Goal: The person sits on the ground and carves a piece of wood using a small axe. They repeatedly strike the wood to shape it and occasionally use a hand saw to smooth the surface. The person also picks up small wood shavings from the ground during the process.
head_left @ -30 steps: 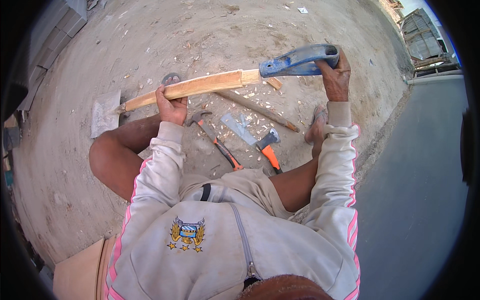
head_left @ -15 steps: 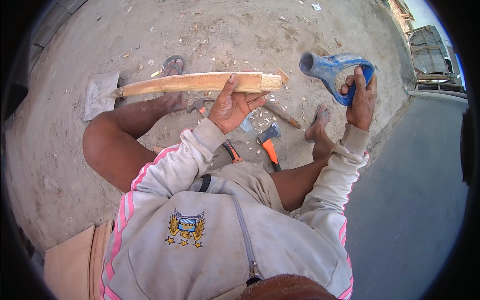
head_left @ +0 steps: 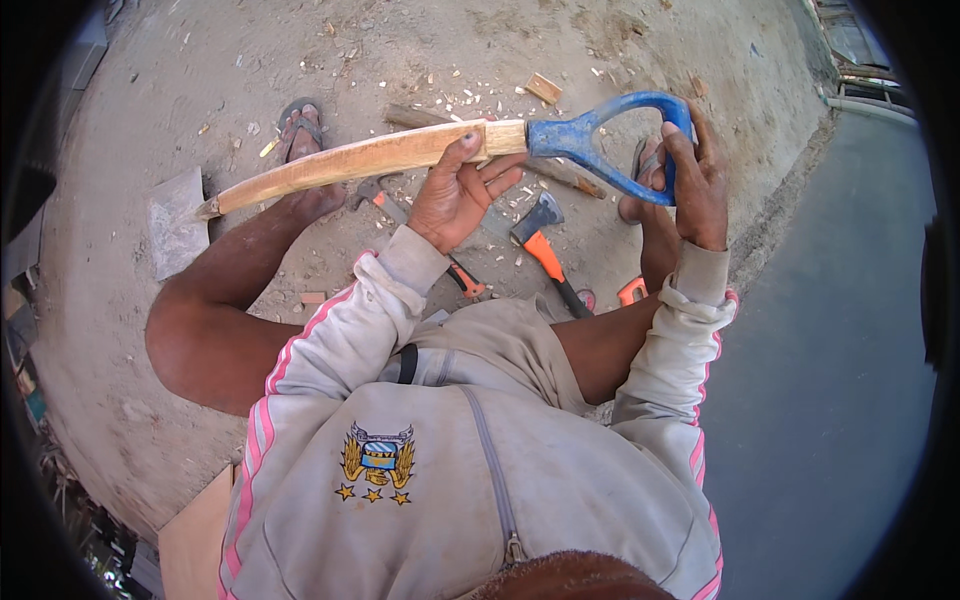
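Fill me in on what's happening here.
A seated person supports a long, curved, pale wooden shaft with the left hand; its left end reaches a flat grey metal blade. The right hand holds a blue D-shaped handle, lined up with the shaft's stepped right end; how firmly they are joined is hard to tell. On the dirt ground lie an orange-and-black-handled hatchet and a partly hidden claw hammer.

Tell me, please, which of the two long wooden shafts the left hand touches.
The pale, curved shaft, its narrowed end at the blue grip in the right hand. The other shaft is darker and lies on the ground.
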`<action>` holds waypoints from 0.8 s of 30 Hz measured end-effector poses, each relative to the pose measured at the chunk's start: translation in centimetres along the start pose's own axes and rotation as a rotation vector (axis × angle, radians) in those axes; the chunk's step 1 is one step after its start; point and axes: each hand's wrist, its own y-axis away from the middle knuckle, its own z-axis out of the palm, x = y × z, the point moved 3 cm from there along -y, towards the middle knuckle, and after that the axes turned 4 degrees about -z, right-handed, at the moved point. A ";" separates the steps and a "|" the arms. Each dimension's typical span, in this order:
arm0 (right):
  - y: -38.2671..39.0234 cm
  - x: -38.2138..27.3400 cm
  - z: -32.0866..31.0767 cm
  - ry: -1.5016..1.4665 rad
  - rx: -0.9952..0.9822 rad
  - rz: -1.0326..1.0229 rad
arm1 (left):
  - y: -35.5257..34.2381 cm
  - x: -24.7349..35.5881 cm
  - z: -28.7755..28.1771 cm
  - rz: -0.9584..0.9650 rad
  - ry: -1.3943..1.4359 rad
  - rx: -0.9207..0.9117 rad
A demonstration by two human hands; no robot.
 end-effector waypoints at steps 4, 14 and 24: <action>-0.1 1.2 0.8 0.003 -0.002 0.024 | -0.5 -0.6 -0.6 -0.035 0.000 0.030; -1.8 4.2 0.6 0.151 -0.036 -0.026 | -1.3 -1.2 -2.0 -0.079 0.050 0.009; -1.6 5.6 0.7 0.087 -0.024 -0.054 | -1.5 -2.0 -2.3 -0.072 0.112 0.026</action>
